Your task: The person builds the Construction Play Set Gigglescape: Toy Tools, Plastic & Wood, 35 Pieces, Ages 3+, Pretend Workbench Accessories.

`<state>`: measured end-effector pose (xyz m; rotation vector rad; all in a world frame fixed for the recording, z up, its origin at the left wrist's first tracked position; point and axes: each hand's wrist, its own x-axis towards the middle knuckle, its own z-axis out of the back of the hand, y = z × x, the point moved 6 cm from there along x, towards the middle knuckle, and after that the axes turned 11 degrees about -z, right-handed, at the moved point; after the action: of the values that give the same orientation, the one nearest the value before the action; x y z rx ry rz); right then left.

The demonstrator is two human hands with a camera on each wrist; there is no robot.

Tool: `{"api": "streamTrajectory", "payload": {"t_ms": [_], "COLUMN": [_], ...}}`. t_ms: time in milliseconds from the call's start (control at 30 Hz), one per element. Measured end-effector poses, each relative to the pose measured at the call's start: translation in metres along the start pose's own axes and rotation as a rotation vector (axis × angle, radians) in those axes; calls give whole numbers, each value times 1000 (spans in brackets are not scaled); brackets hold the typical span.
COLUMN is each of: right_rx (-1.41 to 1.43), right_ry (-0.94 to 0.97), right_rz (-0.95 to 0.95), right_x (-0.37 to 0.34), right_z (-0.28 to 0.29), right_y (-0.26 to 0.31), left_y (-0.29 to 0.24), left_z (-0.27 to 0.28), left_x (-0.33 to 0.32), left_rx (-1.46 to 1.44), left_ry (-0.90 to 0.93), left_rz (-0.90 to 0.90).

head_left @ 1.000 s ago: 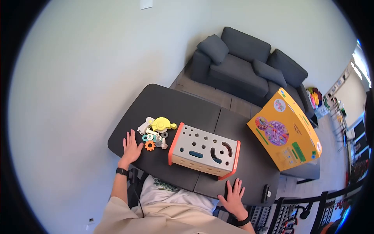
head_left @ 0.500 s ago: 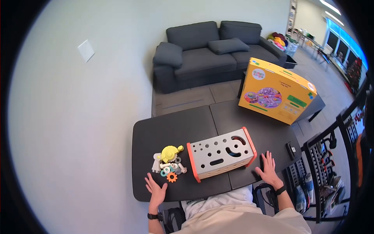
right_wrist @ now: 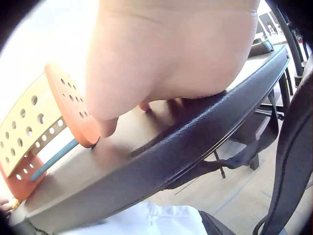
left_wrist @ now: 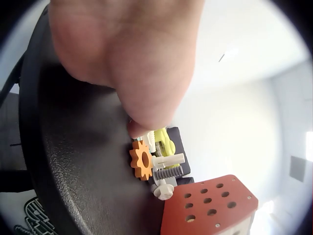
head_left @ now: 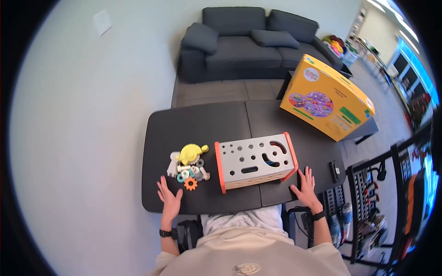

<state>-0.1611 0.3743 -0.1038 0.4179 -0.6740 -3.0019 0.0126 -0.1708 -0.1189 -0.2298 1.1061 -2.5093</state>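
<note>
- Resting on the table [head_left: 198, 126], left hand [head_left: 170, 199] spreads its fingers near the gear [head_left: 190, 188], gripping 0 things.
- Right hand [head_left: 305, 191], fingers spread, holds 0 things.
- Toy box [head_left: 258, 162] stands right of the gear.

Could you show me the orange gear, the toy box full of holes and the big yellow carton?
Orange gear [left_wrist: 137, 160]: left wrist view, face beside its centre hole.
Holed toy box [head_left: 258, 152]: head view, grey top panel.
Yellow carton [head_left: 328, 97]: head view, printed side.
</note>
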Motion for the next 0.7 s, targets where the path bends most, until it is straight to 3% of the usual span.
{"api": "streamTrajectory", "payload": {"t_ms": [433, 700], "right_rx": [-324, -425], "right_ry": [64, 107], "right_rz": [66, 172], "right_x": [5, -34], "right_z": [0, 1], "right_y": [16, 65], "left_y": [8, -13], "left_z": [-18, -24], "left_x": [3, -4], "left_rx": [-63, -67], "left_ry": [-255, -202], "left_rz": [58, 42]}}
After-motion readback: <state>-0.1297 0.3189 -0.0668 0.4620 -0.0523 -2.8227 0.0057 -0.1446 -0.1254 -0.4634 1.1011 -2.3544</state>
